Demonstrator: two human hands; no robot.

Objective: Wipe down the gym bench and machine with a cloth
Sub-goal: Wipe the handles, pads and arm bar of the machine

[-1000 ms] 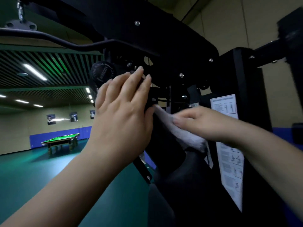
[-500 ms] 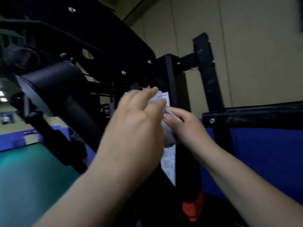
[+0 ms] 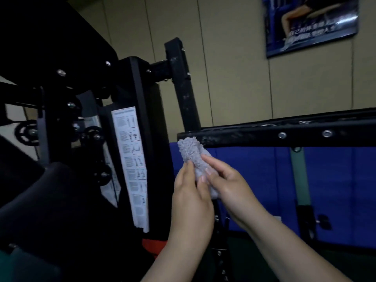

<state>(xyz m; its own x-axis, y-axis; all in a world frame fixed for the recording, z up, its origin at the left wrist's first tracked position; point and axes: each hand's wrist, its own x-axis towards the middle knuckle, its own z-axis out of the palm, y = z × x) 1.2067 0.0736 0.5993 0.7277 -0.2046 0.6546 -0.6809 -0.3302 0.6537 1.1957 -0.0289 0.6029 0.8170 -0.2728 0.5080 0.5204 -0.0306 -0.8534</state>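
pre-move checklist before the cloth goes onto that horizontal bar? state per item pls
1. Cloth held: ok, left hand and right hand both pinch it.
2. Cloth bunched into a pad: ok, its top sticks up past the fingers.
3. Cloth at the horizontal bar: ok, its top overlaps the bar's left end; contact cannot tell.
4. Bar needs wiping: ok, pale scuffs along its top.
5. Bar free of obstacles: ok, only bolts show.
6. Cloth damp: cannot tell.

No legible text (poster (image 3: 310,23) blurred)
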